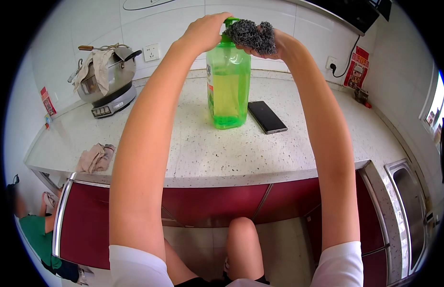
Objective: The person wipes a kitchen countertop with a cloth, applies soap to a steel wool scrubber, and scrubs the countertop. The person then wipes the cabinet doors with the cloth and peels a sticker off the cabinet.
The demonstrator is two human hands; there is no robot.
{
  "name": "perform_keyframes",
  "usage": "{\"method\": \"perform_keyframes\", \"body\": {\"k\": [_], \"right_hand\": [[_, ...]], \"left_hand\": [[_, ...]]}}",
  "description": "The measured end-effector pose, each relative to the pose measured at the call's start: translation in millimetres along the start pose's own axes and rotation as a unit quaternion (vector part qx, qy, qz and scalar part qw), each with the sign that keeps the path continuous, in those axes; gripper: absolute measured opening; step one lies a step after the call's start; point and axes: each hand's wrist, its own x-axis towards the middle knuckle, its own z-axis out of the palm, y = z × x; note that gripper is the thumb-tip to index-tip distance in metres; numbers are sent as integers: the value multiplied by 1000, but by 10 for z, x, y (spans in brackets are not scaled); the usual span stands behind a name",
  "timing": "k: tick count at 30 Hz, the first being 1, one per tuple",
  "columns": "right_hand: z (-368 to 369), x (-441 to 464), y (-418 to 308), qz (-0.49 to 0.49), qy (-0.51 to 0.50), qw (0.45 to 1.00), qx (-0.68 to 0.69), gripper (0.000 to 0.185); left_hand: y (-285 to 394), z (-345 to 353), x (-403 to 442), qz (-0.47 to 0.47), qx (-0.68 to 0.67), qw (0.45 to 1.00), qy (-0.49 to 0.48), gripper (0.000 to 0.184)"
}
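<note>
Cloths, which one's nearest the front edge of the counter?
The crumpled pinkish cloth at the left front of the counter; the other cloth hangs farther back, over the metal pot.

The wool (pixel 253 36) hides part of the right hand (pixel 282 45), and the left hand (pixel 205 32) partly covers the pump (pixel 229 22). The top edge cuts off the black panel (pixel 348 14). The person (pixel 36 234) at far left is blurred. The poster's (pixel 357 68) small print is too small to read
</note>
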Motion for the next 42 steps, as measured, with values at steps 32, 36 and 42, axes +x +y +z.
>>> {"method": "perform_keyframes", "body": {"k": [32,36,42], "right_hand": [[160,117,0,0,188,974,-128,24],[109,-22,67,-42,136,982,-122,25],[414,-108,31,-74,201,975,-61,22]], "left_hand": [[-92,176,23,38,-16,998,56,57],[-35,67,24,27,31,999,16,59],[-96,131,93,61,85,991,81,53]]}}
